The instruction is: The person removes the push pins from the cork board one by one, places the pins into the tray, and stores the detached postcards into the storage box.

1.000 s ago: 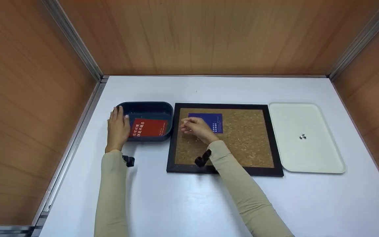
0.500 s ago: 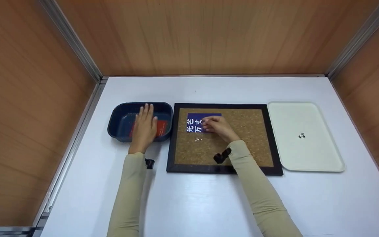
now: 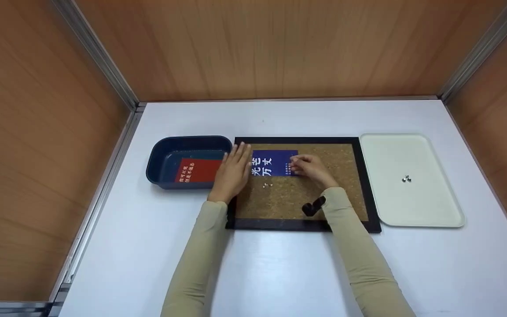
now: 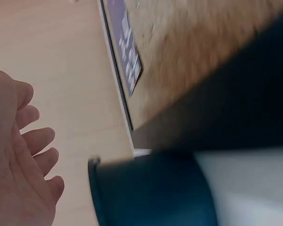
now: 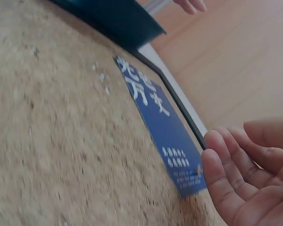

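A blue card with white characters lies on the framed cork board, near its upper left. My right hand is at the card's right end, thumb and fingers pinched together. A tiny brass-coloured point shows by its fingertips in the right wrist view, seemingly a thumbtack; the rest is hidden. My left hand, fingers straight and holding nothing, is over the board's left frame and the navy bin's right rim. A red card lies in the navy bin. Several small shiny tacks lie on the cork below the blue card.
A pale green tray with a small cluster of silver tacks adjoins the board's right side. Everything stands on a white table, with wooden walls at the back and sides.
From the navy bin's left rim, my left hand has moved right across the bin to the board's edge. My right hand has shifted right, from the blue card's left end to its right end.
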The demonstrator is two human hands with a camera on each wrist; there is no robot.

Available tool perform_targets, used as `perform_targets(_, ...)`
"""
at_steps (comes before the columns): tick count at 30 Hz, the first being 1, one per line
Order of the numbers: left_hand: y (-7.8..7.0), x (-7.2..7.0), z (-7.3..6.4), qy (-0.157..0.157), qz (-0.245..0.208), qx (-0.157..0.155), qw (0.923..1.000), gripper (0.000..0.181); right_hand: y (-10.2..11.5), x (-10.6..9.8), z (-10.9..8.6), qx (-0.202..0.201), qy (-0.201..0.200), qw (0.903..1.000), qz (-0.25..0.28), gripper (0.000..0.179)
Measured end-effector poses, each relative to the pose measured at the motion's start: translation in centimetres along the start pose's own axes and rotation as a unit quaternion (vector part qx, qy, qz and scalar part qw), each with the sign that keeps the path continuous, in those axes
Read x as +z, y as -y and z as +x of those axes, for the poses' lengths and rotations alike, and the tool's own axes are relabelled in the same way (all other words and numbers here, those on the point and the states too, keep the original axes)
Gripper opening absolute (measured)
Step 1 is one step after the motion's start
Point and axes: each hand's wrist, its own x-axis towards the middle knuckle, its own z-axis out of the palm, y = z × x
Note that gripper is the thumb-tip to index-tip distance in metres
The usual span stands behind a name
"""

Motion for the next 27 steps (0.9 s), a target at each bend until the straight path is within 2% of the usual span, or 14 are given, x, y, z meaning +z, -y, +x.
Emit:
perform_targets(5, -1.2, 1.4, 1.2, 0.034, 0.005, 0.020, 0.9992, 0.052, -0.3, -1.2, 0.0, 0.009, -0.010, 0.9999, -0.007, 0.038)
perform_targets(11, -2.1, 2.4, 2.0, 0.072, -0.006, 0.008, 0.9973, 0.054, -0.7, -2.0, 0.1, 0.024, -0.016, 0.9995, -0.013, 0.040)
perform_targets(20, -2.6, 3.3, 2.7, 0.126, -0.023, 0.006, 0.9918, 0.054, -1.2, -2.6, 0.6, 0.038, -0.027, 0.9978, -0.047, 0.037)
perform_targets(27, -3.0, 4.1, 2.9, 0.146, -0.043, 0.013, 0.9883, 0.053, -1.2, -2.7, 1.0, 0.022, -0.034, 0.9948, -0.094, 0.035)
